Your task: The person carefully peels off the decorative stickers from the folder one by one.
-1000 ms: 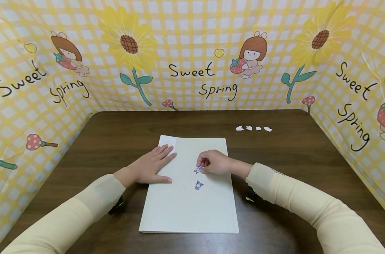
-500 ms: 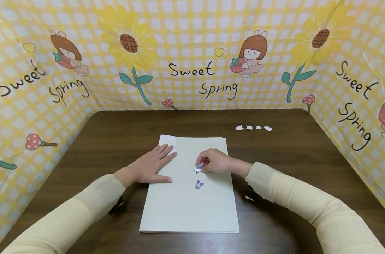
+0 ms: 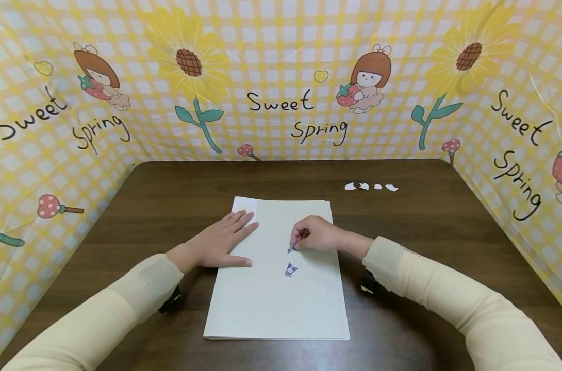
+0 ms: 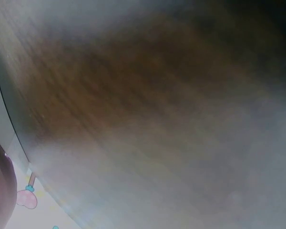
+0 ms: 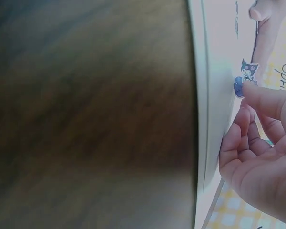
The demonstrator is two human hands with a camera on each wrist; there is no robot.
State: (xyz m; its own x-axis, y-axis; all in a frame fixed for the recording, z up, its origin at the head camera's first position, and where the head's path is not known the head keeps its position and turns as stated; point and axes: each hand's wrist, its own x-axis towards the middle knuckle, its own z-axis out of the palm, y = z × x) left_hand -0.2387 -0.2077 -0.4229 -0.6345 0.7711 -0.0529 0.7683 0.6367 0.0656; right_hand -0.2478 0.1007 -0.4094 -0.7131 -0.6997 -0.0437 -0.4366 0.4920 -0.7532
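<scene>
My right hand [image 3: 315,233] pinches a small purple-and-white cartoon sticker [image 5: 248,70] between thumb and forefinger, the other fingers curled in behind. In the head view the sticker is turned nearly edge-on, close over the large white paper pad [image 3: 271,314]. Just below it on the page lies a second cartoon sticker [image 3: 291,270], dark purple with pointed ears. My left hand [image 3: 216,243] rests flat on the pad's left side, fingers straight and thumb spread. Its fingertips overlap a small white sheet [image 3: 245,204] at the upper left corner. The left wrist view is mostly blurred table.
Several small white paper scraps [image 3: 377,187] lie in a row at the back right of the dark wooden table [image 3: 401,216]. A yellow-checked cloth [image 3: 281,56] printed with flowers and figures walls off the back and both sides.
The right hand has shifted slightly right, and the sticker in it has turned from showing its face to nearly edge-on. The left hand stays in place.
</scene>
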